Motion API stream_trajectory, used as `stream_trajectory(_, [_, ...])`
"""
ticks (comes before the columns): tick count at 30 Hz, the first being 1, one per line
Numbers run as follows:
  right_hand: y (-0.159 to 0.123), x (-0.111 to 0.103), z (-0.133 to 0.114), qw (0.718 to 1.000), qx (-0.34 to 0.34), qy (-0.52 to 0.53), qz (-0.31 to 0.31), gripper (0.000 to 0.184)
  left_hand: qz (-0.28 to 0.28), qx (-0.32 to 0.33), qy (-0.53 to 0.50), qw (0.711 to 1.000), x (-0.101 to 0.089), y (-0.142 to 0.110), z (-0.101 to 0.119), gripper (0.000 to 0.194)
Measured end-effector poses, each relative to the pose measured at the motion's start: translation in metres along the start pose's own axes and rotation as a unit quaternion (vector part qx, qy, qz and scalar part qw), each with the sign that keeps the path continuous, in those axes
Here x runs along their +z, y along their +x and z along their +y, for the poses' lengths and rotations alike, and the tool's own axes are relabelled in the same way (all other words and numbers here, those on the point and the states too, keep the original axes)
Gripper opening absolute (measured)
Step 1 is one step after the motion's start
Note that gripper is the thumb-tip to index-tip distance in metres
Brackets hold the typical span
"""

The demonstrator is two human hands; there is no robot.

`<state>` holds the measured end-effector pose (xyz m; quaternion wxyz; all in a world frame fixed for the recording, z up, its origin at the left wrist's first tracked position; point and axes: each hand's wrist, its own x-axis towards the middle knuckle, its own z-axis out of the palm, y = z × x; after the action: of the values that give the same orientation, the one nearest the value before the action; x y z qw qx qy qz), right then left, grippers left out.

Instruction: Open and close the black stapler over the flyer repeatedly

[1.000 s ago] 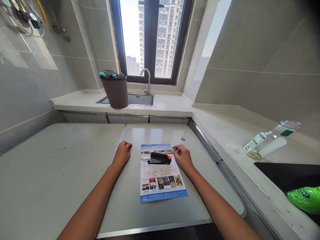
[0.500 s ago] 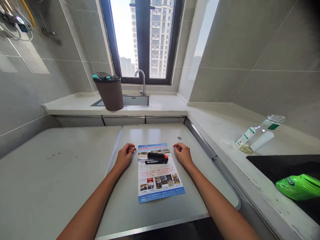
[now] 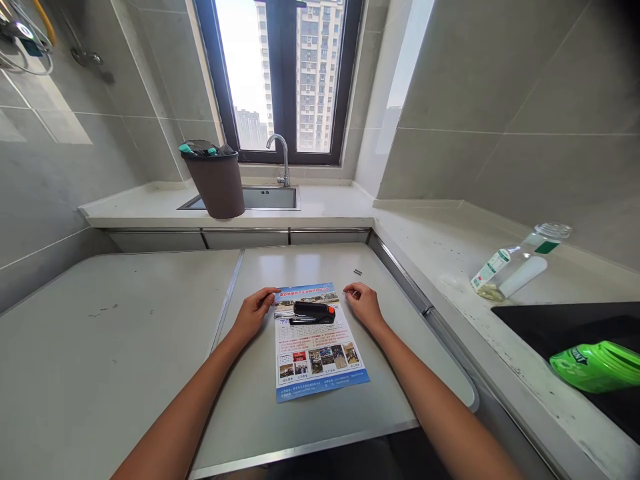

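Observation:
A printed flyer [image 3: 320, 360] with blue borders, red text and small photos lies flat on the grey-white table. Across its upper part rests a black stapler [image 3: 313, 312] with an orange-red spot at its right end; neither hand touches it. My left hand [image 3: 254, 313] is at the flyer's upper left corner, index finger stretched out to its edge; I cannot tell whether it touches. My right hand [image 3: 365, 305] rests beside the upper right edge, fingers loosely bent and nothing visible in them. Just beyond it lies a small strip of staples [image 3: 357, 272].
A brown bin [image 3: 216, 187] stands at the sink [image 3: 273, 199], left of the faucet [image 3: 284, 157]. On the right counter are a clear bottle [image 3: 520, 260] and a green package [image 3: 595, 367] over a black recess. A raised counter edge borders the table's back and right.
My left hand has moved slightly right, its index finger straightening toward the flyer's corner. My right hand has shifted little. The view has tilted slightly; flyer and stapler lie as before.

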<state>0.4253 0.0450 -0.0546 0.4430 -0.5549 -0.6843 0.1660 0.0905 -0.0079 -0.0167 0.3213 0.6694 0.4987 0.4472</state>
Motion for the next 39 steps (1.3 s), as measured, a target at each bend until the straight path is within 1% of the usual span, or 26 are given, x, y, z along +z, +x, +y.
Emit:
stream_trajectory(6, [-0.0003, 0.0004, 0.0013, 1.000, -0.001, -0.002, -0.001, 0.021, -0.012, 0.041, 0.024, 0.999, 0.0014, 0.0000, -0.0017, 0.045])
stream_trajectory(11, [0.0000, 0.0003, 0.0014, 1.000, -0.004, -0.005, -0.004, 0.020, -0.003, 0.023, 0.035, 0.999, 0.0019, 0.0001, -0.0057, 0.048])
stream_trajectory(17, [-0.0006, -0.0010, -0.0013, 1.000, 0.001, -0.010, -0.008, 0.021, -0.026, 0.049, 0.077, 0.995, 0.0012, -0.0007, -0.0033, 0.042])
stream_trajectory(20, [-0.0006, -0.0010, -0.0014, 1.000, 0.000, -0.009, -0.009, 0.021, -0.037, 0.070, 0.086, 0.993, 0.0003, -0.0011, -0.0014, 0.041])
stream_trajectory(24, [-0.0005, -0.0009, -0.0010, 1.000, -0.001, -0.007, -0.009, 0.021, -0.055, 0.097, 0.097, 0.989, -0.0016, -0.0022, 0.0017, 0.034])
stream_trajectory(29, [-0.0007, -0.0020, -0.0029, 1.000, 0.000, -0.006, -0.013, 0.021, -0.055, 0.075, 0.142, 0.986, -0.0021, -0.0037, 0.0019, 0.025])
stream_trajectory(31, [-0.0007, -0.0023, -0.0034, 1.000, -0.001, -0.008, -0.015, 0.021, -0.060, 0.076, 0.151, 0.984, -0.0010, -0.0038, 0.0013, 0.022])
stream_trajectory(35, [-0.0008, -0.0021, -0.0034, 1.000, -0.003, -0.011, -0.017, 0.022, -0.083, 0.095, 0.149, 0.981, 0.0014, -0.0039, 0.0017, 0.020])
stream_trajectory(39, [-0.0012, -0.0018, -0.0036, 1.000, -0.002, -0.011, -0.017, 0.022, -0.088, 0.088, 0.140, 0.982, 0.0019, -0.0044, 0.0025, 0.019])
